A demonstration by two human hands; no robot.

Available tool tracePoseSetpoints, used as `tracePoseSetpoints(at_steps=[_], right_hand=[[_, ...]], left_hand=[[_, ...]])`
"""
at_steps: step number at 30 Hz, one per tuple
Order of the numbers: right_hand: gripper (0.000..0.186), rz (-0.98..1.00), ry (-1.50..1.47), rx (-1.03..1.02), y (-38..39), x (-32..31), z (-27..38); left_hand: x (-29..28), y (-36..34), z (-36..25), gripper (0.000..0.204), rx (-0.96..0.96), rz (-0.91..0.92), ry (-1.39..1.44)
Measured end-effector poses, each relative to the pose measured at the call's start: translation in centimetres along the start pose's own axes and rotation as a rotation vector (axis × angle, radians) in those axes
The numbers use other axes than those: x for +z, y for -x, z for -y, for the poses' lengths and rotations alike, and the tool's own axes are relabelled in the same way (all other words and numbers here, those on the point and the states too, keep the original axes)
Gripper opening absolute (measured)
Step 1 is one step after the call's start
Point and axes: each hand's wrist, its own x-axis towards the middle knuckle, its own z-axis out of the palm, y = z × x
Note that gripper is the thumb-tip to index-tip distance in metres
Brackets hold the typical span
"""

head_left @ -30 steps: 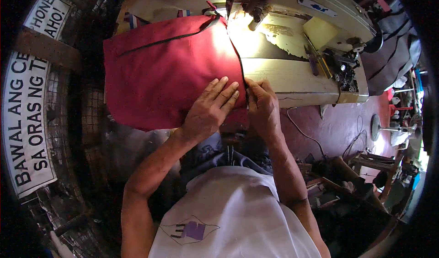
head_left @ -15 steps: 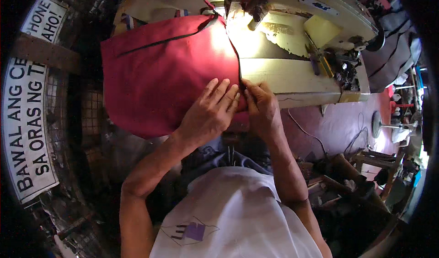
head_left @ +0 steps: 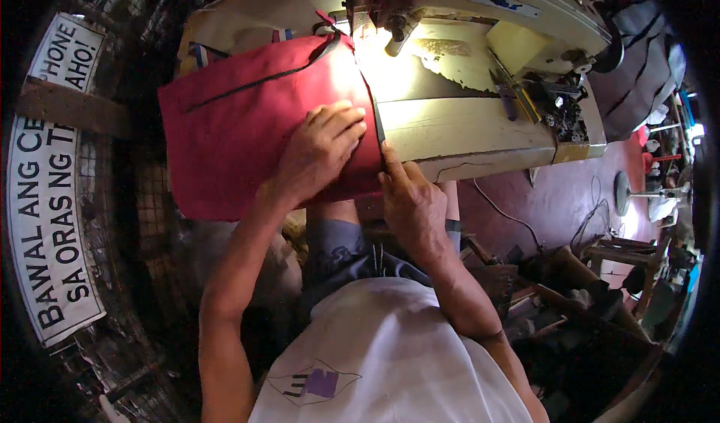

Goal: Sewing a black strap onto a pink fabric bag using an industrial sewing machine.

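Red fabric panel [head_left: 255, 134] with a black zip line, spread across the left half of the sewing machine bed [head_left: 480, 127] and overhanging its near edge. Left hand [head_left: 319, 153] lies flat on the cloth, fingers spread wide, pressing it down. Right hand [head_left: 409, 198] at the panel's right edge near the bed's front edge, fingers drawn narrow, apparently pinching the black-trimmed hem, though the grip is partly hidden. The far corner sits under the needle head [head_left: 375, 3]. Good practice: keep the edge taut, straight and evenly fed, fingertips clear of the needle
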Motion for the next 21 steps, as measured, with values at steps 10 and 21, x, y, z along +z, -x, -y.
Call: tracePoseSetpoints(at_steps=[10, 21], right_hand=[[0.066, -0.116, -0.132, -0.194, 0.4, 0.5, -2.2], [0.05, 0.094, 0.107, -0.191, -0.2, -0.9, -1.5]], left_hand=[[0.8, -3.5, 1.3, 0.049, -0.008, -0.008, -0.178], [-0.2, -3.3, 2.6, 0.053, 0.034, 0.167, -0.153]])
